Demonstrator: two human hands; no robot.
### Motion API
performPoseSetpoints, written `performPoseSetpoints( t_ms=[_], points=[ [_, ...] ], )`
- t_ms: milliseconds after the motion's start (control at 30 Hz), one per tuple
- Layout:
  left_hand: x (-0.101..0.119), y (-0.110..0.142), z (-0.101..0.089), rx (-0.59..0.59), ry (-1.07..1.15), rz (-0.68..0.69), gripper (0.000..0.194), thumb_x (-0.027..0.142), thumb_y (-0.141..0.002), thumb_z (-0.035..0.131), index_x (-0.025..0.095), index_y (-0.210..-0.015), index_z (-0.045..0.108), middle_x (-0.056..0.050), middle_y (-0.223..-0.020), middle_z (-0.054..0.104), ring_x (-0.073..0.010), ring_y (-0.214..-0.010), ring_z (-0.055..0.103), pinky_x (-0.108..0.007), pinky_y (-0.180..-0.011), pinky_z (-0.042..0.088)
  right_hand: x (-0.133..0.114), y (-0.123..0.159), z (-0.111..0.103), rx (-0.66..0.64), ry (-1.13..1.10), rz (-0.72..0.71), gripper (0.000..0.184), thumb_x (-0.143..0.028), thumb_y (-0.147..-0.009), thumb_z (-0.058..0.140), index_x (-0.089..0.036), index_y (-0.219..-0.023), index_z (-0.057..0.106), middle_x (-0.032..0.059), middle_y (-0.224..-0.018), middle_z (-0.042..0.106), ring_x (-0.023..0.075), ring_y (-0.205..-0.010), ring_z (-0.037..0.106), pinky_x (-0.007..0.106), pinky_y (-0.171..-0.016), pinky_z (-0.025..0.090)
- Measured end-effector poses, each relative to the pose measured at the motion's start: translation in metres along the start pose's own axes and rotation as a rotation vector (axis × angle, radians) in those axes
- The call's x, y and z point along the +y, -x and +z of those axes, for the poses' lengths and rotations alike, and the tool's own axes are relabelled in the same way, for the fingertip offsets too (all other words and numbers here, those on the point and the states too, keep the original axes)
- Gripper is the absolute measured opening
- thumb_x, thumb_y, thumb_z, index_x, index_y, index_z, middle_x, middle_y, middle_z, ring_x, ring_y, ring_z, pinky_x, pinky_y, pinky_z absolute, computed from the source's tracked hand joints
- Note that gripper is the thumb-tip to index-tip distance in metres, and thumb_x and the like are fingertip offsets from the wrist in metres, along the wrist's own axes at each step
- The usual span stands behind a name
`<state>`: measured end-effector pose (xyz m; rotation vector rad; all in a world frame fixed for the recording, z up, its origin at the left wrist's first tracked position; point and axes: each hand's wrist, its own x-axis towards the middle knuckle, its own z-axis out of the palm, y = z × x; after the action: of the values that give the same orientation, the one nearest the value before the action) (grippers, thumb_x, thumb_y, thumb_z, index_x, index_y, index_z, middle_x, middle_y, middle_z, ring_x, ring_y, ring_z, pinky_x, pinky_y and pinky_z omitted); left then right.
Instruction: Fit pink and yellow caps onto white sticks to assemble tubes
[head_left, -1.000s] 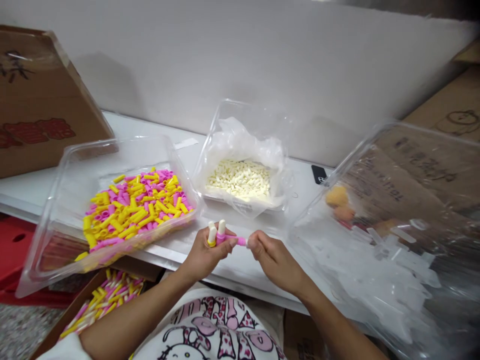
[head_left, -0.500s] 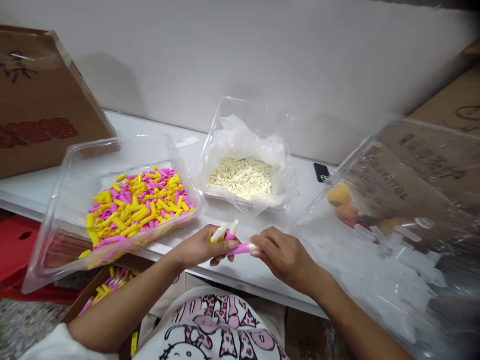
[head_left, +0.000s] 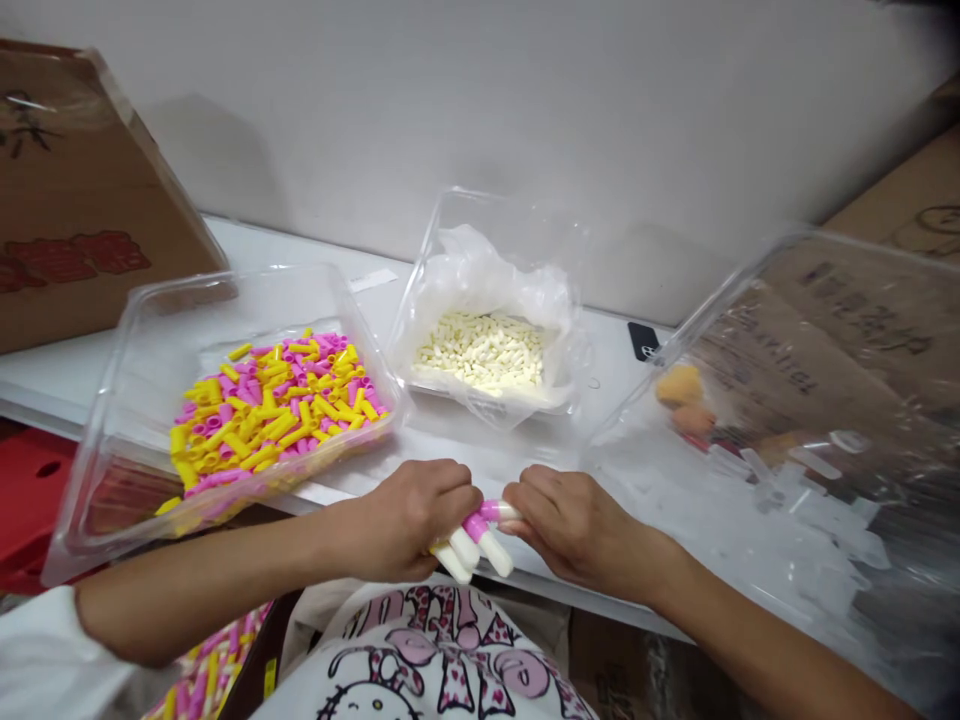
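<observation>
My left hand [head_left: 420,518] is closed, knuckles up, around several short plastic tubes with white rounded plugs. One pink tube with a white plug [head_left: 495,553] and other white plugs [head_left: 451,563] stick out below its fingers, pointing down. Between the hands lies another pink tube [head_left: 491,510], level, its left end inside the left hand. My right hand [head_left: 574,525] is closed on the white plug at that tube's right end. Ahead, a clear bin [head_left: 97,440] holds loose pink and yellow tubes [head_left: 277,410], and a bag-lined bin [head_left: 431,225] holds small white plugs [head_left: 484,352].
At right stands a large clear bin [head_left: 705,300] with translucent plastic pieces [head_left: 810,490]. A black phone [head_left: 643,341] lies beside it. A cardboard box [head_left: 90,200] is at left, a red stool [head_left: 37,480] below it. Plugged tubes [head_left: 206,670] fill a low box beneath my left arm.
My left hand has rolled over, so its held tubes now point down instead of up. My right hand stays on the white end of the pink tube, and both hands sit slightly lower.
</observation>
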<state>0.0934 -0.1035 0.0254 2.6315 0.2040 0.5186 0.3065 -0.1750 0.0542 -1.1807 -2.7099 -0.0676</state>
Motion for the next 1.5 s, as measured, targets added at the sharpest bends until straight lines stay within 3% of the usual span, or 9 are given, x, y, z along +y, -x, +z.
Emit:
performPoseSetpoints(
  t_ms=[300,400,567,667,833,1000,1100,1233,1500],
  points=[
    [-0.011,0.002,0.025,-0.213,-0.246,0.087,0.018,0.013,-0.067,0.053,0.014,-0.085,0.052,-0.008,-0.081,0.055,-0.0199,-0.071,0.046,-0.031,-0.054,0.036,-0.009,-0.003,0.026,-0.478,-0.864,0.619,0.049,-0.054,-0.093,0.026,-0.018,-0.067,0.047,-0.0040,-0.051,0.043,0.0091,-0.049,0.041,0.022,-0.049,0.030],
    [-0.030,0.007,0.058,-0.223,-0.204,-0.058,0.022,0.009,-0.070,0.051,0.014,-0.092,0.054,-0.008,-0.086,0.056,-0.0203,-0.075,0.050,-0.030,-0.058,0.039,-0.003,0.013,0.035,-0.423,-0.625,0.686,0.048,-0.054,-0.091,0.031,-0.016,-0.088,0.059,0.0054,-0.070,0.063,0.0165,-0.065,0.056,0.025,-0.058,0.036],
    [-0.079,0.003,0.100,-0.179,-0.235,-0.597,0.028,0.005,-0.074,0.045,0.015,-0.099,0.055,-0.009,-0.096,0.056,-0.0224,-0.088,0.055,-0.030,-0.067,0.042,0.055,0.075,0.015,-0.259,-0.168,1.029,0.036,-0.041,-0.092,0.033,-0.020,-0.109,0.056,0.0071,-0.091,0.069,0.0202,-0.083,0.062,0.027,-0.068,0.038],
    [-0.096,-0.006,0.106,-0.156,-0.269,-0.715,0.028,0.009,-0.077,0.045,0.015,-0.102,0.056,-0.011,-0.103,0.054,-0.0246,-0.092,0.056,-0.030,-0.067,0.042,0.093,0.105,0.011,-0.435,0.115,1.194,0.030,-0.033,-0.091,0.036,-0.019,-0.106,0.058,0.0088,-0.096,0.068,0.0222,-0.088,0.062,0.028,-0.065,0.036],
    [-0.094,-0.008,0.104,0.005,-0.144,-0.779,0.044,0.011,-0.079,0.046,0.018,-0.122,0.045,-0.008,-0.094,0.060,-0.0228,-0.088,0.058,-0.028,-0.067,0.040,0.125,0.111,0.047,-0.600,0.115,1.143,0.028,-0.023,-0.083,0.046,-0.015,-0.104,0.061,0.0146,-0.100,0.067,0.0282,-0.093,0.062,0.031,-0.066,0.038],
    [-0.078,0.005,0.094,0.282,0.393,-0.896,0.027,0.042,-0.084,0.048,0.016,-0.080,0.052,0.000,-0.066,0.055,-0.0146,-0.059,0.051,-0.024,-0.054,0.035,0.134,0.107,0.051,-0.609,0.096,1.105,0.036,-0.013,-0.080,0.044,-0.007,-0.114,0.057,0.0201,-0.103,0.064,0.0285,-0.095,0.061,0.033,-0.072,0.042],
    [-0.066,0.010,0.082,0.281,0.782,-0.954,0.035,0.050,-0.079,0.051,0.015,-0.078,0.052,0.000,-0.066,0.053,-0.0085,-0.049,0.039,-0.021,-0.047,0.030,0.117,0.101,0.027,-0.397,0.043,1.079,0.043,-0.020,-0.090,0.034,-0.011,-0.130,0.042,0.0174,-0.111,0.060,0.0242,-0.098,0.059,0.033,-0.079,0.042],
    [-0.047,0.007,0.066,0.182,1.009,-0.906,0.043,0.054,-0.077,0.055,0.012,-0.091,0.058,0.001,-0.067,0.053,-0.0060,-0.048,0.033,-0.020,-0.044,0.026,0.061,0.070,0.008,0.078,-0.423,0.948,0.030,-0.039,-0.091,0.039,-0.020,-0.114,0.046,0.0040,-0.084,0.062,0.0170,-0.076,0.062,0.029,-0.069,0.047],
    [-0.019,-0.006,0.047,0.034,0.965,-0.676,0.041,0.050,-0.083,0.051,0.011,-0.085,0.065,0.001,-0.060,0.051,-0.0073,-0.052,0.036,-0.020,-0.048,0.026,0.003,0.000,0.042,0.498,-1.011,0.847,0.026,-0.041,-0.085,0.056,-0.024,-0.096,0.041,0.0052,-0.095,0.068,0.0184,-0.098,0.062,0.034,-0.084,0.048]
  ],
)
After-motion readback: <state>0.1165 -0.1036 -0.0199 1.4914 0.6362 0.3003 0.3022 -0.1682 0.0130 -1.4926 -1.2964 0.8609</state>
